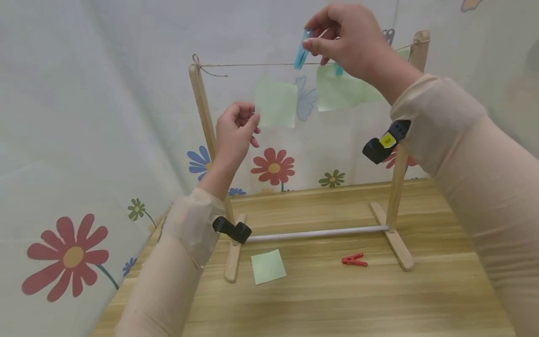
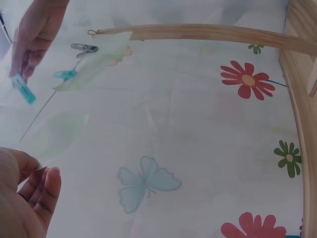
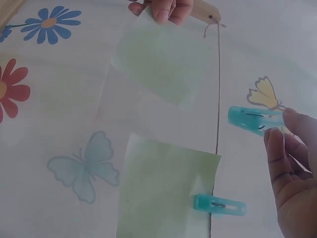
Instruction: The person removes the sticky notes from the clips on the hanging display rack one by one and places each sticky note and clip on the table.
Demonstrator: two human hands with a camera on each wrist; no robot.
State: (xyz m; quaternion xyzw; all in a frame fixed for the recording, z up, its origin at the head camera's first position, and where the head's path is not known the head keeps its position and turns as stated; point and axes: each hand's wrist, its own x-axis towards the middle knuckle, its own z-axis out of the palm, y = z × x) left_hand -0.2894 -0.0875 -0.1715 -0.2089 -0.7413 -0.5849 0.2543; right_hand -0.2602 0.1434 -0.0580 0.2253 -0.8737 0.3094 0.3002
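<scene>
My left hand pinches the left edge of a pale green paper square, held just below the string. Above the string, my right hand pinches a blue clothespin by its handle end; its jaws point down toward the string. In the right wrist view the same clothespin sits apart from the string and grips nothing. Another green paper hangs to the right, clipped by a second blue clothespin. A grey clip holds a further green paper near the string's right end.
The string runs between two wooden posts joined low by a white rod. On the wooden table lie a green paper square and a red clothespin. Behind hangs a flower-printed curtain.
</scene>
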